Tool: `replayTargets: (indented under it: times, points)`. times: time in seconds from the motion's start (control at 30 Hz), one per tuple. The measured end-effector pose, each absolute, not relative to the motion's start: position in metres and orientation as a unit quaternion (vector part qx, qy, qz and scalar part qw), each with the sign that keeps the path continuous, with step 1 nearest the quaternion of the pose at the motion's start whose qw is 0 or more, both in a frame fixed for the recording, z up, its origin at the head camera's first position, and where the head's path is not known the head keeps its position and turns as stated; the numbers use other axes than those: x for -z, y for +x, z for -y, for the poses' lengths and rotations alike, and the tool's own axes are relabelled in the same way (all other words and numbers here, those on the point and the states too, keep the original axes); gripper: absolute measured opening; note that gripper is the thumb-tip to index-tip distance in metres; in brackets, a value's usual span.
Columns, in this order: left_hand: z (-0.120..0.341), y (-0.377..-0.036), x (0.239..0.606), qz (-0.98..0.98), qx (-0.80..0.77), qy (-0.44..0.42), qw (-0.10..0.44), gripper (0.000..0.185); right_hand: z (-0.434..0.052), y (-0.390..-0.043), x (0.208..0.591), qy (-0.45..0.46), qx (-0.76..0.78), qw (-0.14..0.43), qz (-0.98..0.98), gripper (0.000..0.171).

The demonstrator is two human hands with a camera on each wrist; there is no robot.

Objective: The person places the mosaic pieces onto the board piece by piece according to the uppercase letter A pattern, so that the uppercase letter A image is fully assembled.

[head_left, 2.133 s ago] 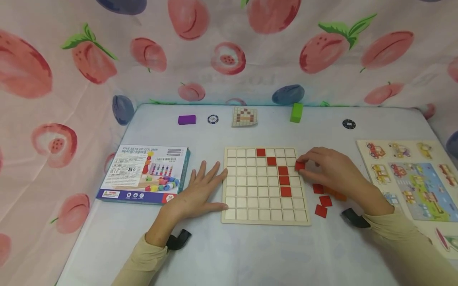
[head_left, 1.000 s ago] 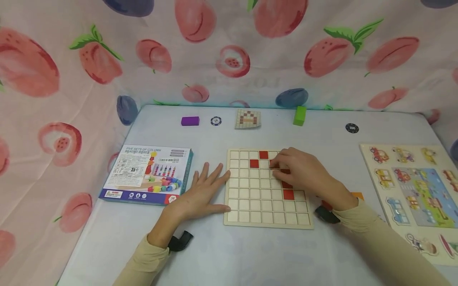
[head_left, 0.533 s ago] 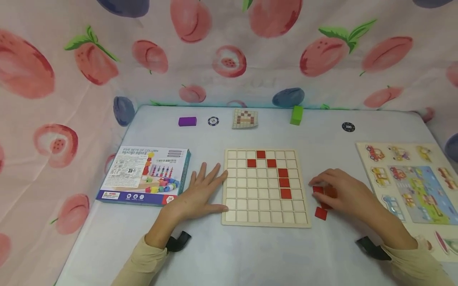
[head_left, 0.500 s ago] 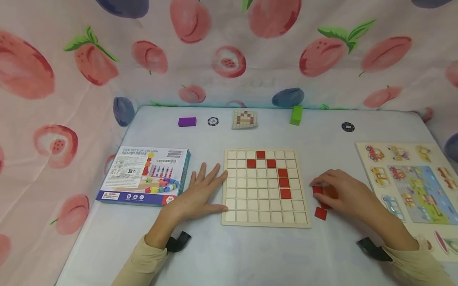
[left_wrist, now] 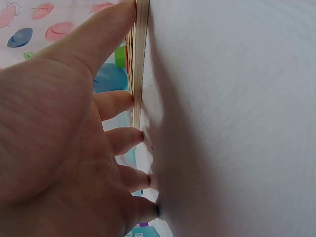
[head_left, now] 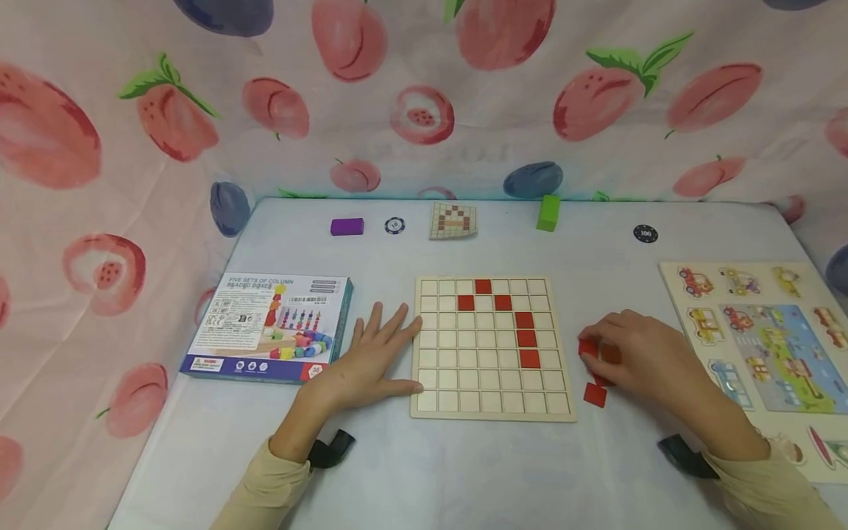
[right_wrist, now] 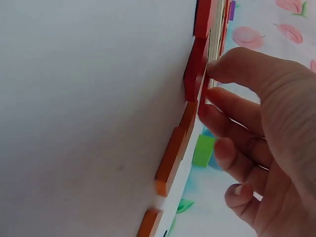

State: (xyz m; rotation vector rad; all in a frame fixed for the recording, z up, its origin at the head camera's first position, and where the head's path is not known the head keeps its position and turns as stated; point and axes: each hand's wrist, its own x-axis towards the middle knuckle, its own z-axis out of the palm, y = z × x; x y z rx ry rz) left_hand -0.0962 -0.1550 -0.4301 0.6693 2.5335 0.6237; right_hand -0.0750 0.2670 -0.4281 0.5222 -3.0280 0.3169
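Note:
A wooden grid board (head_left: pixel 457 380) lies mid-table with several red square tiles (head_left: pixel 526 338) set in its upper cells. My left hand (head_left: pixel 371 361) is spread flat, with its thumb and index fingertips touching the board's left edge; in the left wrist view the fingers (left_wrist: pixel 114 104) are straight. Right of the board, my right hand (head_left: pixel 639 361) pinches a red tile (head_left: pixel 586 346) between thumb and fingers. Beneath that hand lie loose tiles, one of them a red tile (head_left: pixel 595 395) lying flat. Orange tiles (right_wrist: pixel 170 160) show in the right wrist view, partly hidden from the head view.
A toy box (head_left: pixel 265 324) lies left, a vehicle puzzle board (head_left: pixel 676 287) right. Along the back are a purple block (head_left: pixel 347 227), a chip (head_left: pixel 394 225), a pattern card (head_left: pixel 453 221), a green block (head_left: pixel 548 213) and a black chip (head_left: pixel 645 234).
A red tile was placed in the second row, left of the top one. My right hand then returned to the loose tiles and took hold of another red one. The left hand stayed put.

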Motion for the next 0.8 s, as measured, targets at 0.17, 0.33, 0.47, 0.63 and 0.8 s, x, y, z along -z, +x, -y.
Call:
replayTargets:
  times: [0.17, 0.33, 0.47, 0.63, 0.8]
  points:
    - [0.155, -0.096, 0.429, -0.916, -0.226, 0.243, 0.224, 0.098, -0.251, -0.084, 0.423, 0.179, -0.113, 0.052, 0.976, 0.03]
    - [0.154, -0.097, 0.429, -0.916, -0.227, 0.242, 0.224, 0.099, -0.215, -0.102, 0.42, 0.202, -0.133, 0.045, 0.969, 0.03]
    - [0.155, -0.097, 0.43, -0.916, -0.229, 0.242, 0.223, 0.098, -0.181, -0.121, 0.42, 0.242, -0.143, 0.035, 0.959, 0.026]
    - [0.154, -0.098, 0.43, -0.915, -0.229, 0.243, 0.226, 0.098, -0.145, -0.137, 0.421, 0.292, -0.149, 0.036, 0.944, 0.021]
    - [0.154, -0.098, 0.43, -0.917, -0.22, 0.24, 0.229, 0.099, -0.119, -0.147, 0.422, 0.327, -0.147, 0.023, 0.933, 0.019]
